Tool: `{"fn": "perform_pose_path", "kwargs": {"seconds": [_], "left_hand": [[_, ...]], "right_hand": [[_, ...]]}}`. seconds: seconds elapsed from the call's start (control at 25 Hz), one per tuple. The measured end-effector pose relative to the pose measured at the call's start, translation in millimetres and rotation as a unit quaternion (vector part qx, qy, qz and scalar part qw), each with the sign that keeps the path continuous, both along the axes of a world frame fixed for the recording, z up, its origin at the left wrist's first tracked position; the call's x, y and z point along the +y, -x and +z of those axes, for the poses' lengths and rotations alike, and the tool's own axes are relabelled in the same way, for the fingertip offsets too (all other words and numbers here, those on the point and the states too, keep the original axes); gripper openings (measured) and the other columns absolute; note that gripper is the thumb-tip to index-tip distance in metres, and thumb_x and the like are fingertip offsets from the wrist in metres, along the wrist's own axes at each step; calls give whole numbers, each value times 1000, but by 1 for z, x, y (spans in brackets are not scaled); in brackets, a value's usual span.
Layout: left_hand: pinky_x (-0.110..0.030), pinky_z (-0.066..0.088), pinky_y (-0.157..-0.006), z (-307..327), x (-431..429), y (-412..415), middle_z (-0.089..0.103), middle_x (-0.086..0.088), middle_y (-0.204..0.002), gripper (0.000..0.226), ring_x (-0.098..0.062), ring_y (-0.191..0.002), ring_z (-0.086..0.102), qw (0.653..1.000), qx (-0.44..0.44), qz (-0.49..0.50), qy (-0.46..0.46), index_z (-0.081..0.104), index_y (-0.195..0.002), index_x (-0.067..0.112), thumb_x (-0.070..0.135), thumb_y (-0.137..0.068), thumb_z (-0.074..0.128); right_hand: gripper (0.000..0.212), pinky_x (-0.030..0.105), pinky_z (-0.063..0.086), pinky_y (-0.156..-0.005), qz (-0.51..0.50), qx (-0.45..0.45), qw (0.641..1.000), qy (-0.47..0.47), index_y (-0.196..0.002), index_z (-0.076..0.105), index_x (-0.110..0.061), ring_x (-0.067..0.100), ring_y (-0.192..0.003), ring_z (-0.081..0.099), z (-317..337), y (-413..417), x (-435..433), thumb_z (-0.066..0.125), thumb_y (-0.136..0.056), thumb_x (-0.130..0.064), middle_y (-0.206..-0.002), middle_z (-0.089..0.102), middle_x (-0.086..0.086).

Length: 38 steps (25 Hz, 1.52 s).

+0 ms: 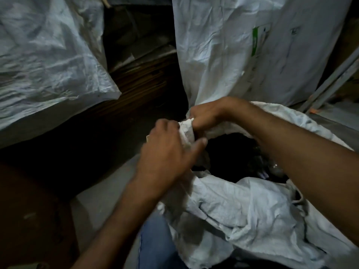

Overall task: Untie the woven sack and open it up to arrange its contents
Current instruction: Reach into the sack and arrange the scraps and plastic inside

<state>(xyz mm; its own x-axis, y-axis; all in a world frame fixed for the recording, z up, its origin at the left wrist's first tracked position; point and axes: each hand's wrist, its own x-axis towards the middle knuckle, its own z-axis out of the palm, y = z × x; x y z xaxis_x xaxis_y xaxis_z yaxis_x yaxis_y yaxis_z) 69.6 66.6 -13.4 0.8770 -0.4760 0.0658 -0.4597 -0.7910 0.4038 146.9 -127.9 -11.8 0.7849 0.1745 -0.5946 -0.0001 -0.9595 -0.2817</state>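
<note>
A white woven sack (pixel 252 206) stands in front of me at the lower right, its mouth gaping onto a dark inside where the contents (pixel 242 162) are too dim to name. My left hand (pixel 167 150) and my right hand (pixel 206 115) both grip a bunched fold of the sack's rim (pixel 186 133) at the far left side of the mouth. The rim cloth is pinched between the two hands, which nearly touch. A loose cord (pixel 299 199) hangs at the sack's right side.
Two other full white sacks stand close by: one at the upper left (pixel 48 55), one at the upper right (pixel 242 45) with green print. Dark stacked boards (pixel 139 78) lie between them. A grey metal bar (pixel 330 80) leans at the right edge. My jeans (pixel 155 245) show below.
</note>
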Motion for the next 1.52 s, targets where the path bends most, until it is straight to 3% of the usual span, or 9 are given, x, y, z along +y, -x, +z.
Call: {"fn": "perform_pose_path", "kwargs": {"seconds": [0.24,0.4,0.48,0.68,0.76,0.88,1.16,1.36,1.52], "left_hand": [[-45,46,-103,-44,2,-10,37,-14,-150,91,-36,-133,45,979,155,-50,-122,8,-159,17,29,-91,68],[-38,59,-76,-42,11,-37,67,-10,-106,41,-22,-92,67,918,361,69,148,53,-131,15,4,-91,59],[-32,59,-59,-41,13,-46,69,-13,-83,39,-21,-70,69,851,438,137,254,60,-122,9,-10,-90,49],[-23,42,-47,-54,31,-49,57,-11,-66,52,-17,-51,49,781,541,142,280,51,-140,14,-3,-94,36],[-27,49,-53,-48,31,-56,62,-9,-89,52,-13,-62,57,828,500,120,225,45,-144,18,1,-95,45],[-51,43,-109,-31,15,-56,36,-10,-155,72,-26,-134,48,982,161,-10,-99,18,-157,24,33,-97,58],[-31,42,-79,-45,-43,-69,64,-6,-120,59,-19,-92,54,979,102,-66,-165,49,-132,14,51,-89,68],[-30,60,-76,-67,-18,-107,74,-4,-98,20,-15,-85,73,893,427,-47,135,68,-110,14,28,-95,68],[-44,61,-86,-77,-1,-109,76,-14,-104,32,-25,-92,73,843,503,-36,187,69,-115,7,32,-96,66]], "right_hand": [[20,27,48,-70,-73,2,995,-73,-89,74,-17,15,-75,62,-8,15,-33,85,-73,-21,-84,70,0],[71,42,42,-97,65,-441,894,50,-142,52,-24,25,-119,54,-30,58,-18,72,-73,-27,-133,57,3],[83,47,36,-108,153,-459,871,84,-153,42,-20,28,-128,49,-54,78,-11,66,-75,-33,-143,53,8],[48,40,47,-76,150,-378,904,132,-120,52,-24,27,-82,64,-51,44,-10,70,-76,-29,-88,65,1],[29,39,51,-69,87,-222,969,69,-98,60,-25,24,-77,63,-32,20,-10,72,-72,-30,-79,64,-4],[27,34,54,-72,16,5,999,42,-87,71,-23,23,-86,67,-35,-6,-13,82,-63,-27,-91,70,0],[44,37,54,-78,18,-48,998,47,-101,64,-26,21,-91,65,-37,-9,-27,86,-64,-36,-101,67,0],[109,50,37,-100,84,-398,885,225,-154,33,-29,28,-124,52,-76,69,-59,76,-61,-67,-143,49,4],[61,41,44,-72,-10,-386,905,176,-122,53,-25,34,-88,65,-77,48,-73,79,-67,-21,-106,65,8]]}}
